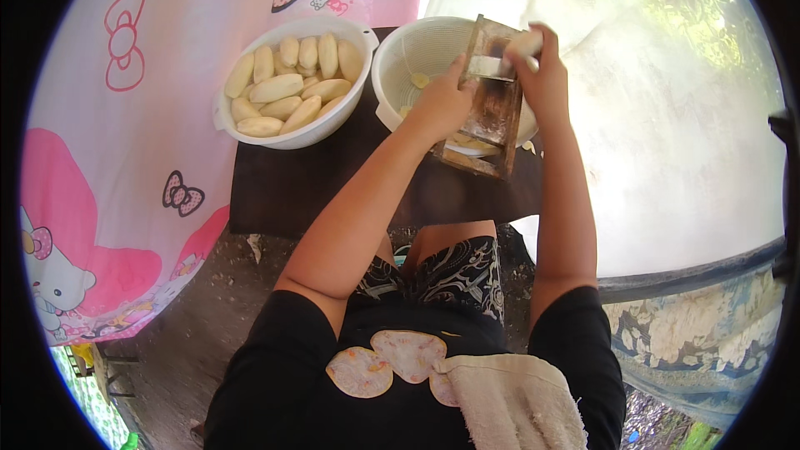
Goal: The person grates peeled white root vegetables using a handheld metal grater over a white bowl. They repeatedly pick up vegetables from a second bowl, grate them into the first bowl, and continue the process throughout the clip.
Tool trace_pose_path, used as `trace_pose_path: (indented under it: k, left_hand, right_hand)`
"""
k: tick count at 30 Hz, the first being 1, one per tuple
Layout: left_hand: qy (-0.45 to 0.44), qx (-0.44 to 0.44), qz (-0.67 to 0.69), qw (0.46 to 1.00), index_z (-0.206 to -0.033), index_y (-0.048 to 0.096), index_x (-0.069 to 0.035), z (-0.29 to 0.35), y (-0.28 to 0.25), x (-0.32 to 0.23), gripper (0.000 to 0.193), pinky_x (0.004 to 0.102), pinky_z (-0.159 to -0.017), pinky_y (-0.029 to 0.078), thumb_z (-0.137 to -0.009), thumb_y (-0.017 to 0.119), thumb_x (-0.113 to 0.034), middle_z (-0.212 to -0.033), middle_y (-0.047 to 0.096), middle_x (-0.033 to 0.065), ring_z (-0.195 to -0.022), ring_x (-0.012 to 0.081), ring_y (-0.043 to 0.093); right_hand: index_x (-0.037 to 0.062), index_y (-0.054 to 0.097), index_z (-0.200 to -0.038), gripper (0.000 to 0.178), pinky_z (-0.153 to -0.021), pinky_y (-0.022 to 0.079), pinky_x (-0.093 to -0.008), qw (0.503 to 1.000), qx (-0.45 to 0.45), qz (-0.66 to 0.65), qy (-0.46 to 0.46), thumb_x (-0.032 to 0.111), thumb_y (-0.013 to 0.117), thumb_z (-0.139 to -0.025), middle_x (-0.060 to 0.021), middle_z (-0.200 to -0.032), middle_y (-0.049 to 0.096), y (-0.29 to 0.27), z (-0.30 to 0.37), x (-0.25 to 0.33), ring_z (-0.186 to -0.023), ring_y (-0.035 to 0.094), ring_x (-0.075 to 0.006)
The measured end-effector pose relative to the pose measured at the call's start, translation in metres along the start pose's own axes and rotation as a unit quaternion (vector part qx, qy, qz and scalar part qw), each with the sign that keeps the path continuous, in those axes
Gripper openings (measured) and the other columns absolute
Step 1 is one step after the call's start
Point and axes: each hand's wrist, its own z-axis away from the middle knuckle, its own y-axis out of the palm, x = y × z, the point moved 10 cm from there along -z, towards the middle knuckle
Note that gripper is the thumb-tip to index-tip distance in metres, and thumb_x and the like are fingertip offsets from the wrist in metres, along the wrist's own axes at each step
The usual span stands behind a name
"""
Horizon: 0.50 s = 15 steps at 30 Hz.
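Note:
My left hand is closed around the left edge of a wooden slicer with a metal blade plate across it. The slicer lies tilted over a white basin. On its upper right part, my right hand grips a pale peeled banana near the blade. A few thin pale slices lie inside the basin, partly hidden by the slicer and my left hand. Left of it stands another white basin, filled with several whole peeled bananas.
Both basins rest on a dark table in front of my knees. A pink and white patterned cloth hangs at the left. White sheeting covers the right side. A beige towel lies across my lap.

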Motion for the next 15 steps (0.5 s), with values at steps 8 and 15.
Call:
trace_pose_path:
  k: [8, 15]
  left_hand:
    - [-0.034, 0.002, -0.003, 0.999, -0.147, 0.033, -0.008, 0.005, -0.002, -0.006, 0.058, 0.0372, -0.105, 0.036, -0.096, 0.05, -0.027, -0.135, 0.049, 0.0278, -0.127, 0.0372, 0.047]
    - [0.001, 0.001, 0.01, 1.0, -0.146, 0.034, -0.007, 0.002, 0.0, 0.0, 0.058, 0.0365, -0.106, 0.035, -0.095, 0.051, -0.028, -0.137, 0.048, 0.0269, -0.129, 0.0366, 0.046]
  right_hand:
    - [0.0056, 0.04, -0.134, 0.06, -0.093, 0.048, -0.0388, 0.997, 0.034, -0.053, -0.052, 0.006, 0.069, -0.081, -0.021, -0.12, 0.061, -0.01, 0.062, 0.041, -0.113, 0.061, -0.0329]
    - [0.012, 0.043, -0.13, 0.05, -0.071, 0.051, -0.0387, 0.999, -0.01, -0.036, -0.026, 0.014, 0.066, -0.085, -0.0196, -0.092, 0.067, 0.001, 0.0, 0.01, -0.083, 0.068, -0.033]
